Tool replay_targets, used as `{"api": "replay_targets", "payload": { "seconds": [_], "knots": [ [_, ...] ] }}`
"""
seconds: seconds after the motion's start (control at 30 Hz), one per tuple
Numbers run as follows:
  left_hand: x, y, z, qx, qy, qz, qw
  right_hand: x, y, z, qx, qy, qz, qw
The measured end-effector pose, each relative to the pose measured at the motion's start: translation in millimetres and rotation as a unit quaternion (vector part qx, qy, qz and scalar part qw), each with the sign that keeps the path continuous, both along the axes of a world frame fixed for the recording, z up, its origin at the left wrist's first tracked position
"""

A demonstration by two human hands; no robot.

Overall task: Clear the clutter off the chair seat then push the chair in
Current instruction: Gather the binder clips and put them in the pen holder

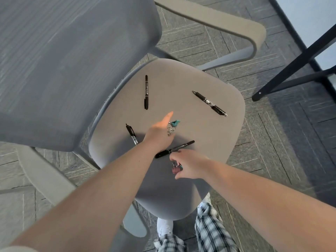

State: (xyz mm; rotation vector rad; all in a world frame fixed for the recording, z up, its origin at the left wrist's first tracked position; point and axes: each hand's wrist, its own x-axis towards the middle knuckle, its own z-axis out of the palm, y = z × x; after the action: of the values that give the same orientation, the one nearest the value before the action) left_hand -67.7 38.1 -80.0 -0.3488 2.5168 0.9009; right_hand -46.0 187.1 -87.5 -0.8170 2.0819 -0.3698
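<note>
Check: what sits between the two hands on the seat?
Head view: a black marker lies across the gap between the left hand and right hand, on the chair seat. Right hand's fingers touch it.

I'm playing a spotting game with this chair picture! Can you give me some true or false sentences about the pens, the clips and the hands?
1. Four black pens or markers lie on the chair seat. True: a marker near the backrest, a pen on the right, a pen partly under the left arm, and a marker by the right hand.
2. The teal binder clip is on the floor. False: it lies on the seat, beside the left hand.
3. The right hand is closed around a pink binder clip. True.
4. The left hand is gripping a pen. False: it is open, reaching forward.
5. The seat is bright red. False: it is grey.
</note>
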Motion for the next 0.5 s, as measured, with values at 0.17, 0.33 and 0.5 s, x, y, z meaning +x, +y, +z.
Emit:
{"api": "replay_targets", "payload": {
  "seconds": [0.17,0.33,0.5],
  "knots": [
    [-14,11,-16,-0.046,-0.008,-0.044,0.998,4,-1,-8,0.002,0.014,0.018,1.0],
    [-19,14,-23,-0.097,-0.029,-0.048,0.994,5,-3,-9,-0.02,0.033,0.014,0.999],
    [-17,15,-20,-0.106,-0.056,-0.04,0.992,3,2,-8,-0.023,0.044,-0.009,0.999]
  ]
}}
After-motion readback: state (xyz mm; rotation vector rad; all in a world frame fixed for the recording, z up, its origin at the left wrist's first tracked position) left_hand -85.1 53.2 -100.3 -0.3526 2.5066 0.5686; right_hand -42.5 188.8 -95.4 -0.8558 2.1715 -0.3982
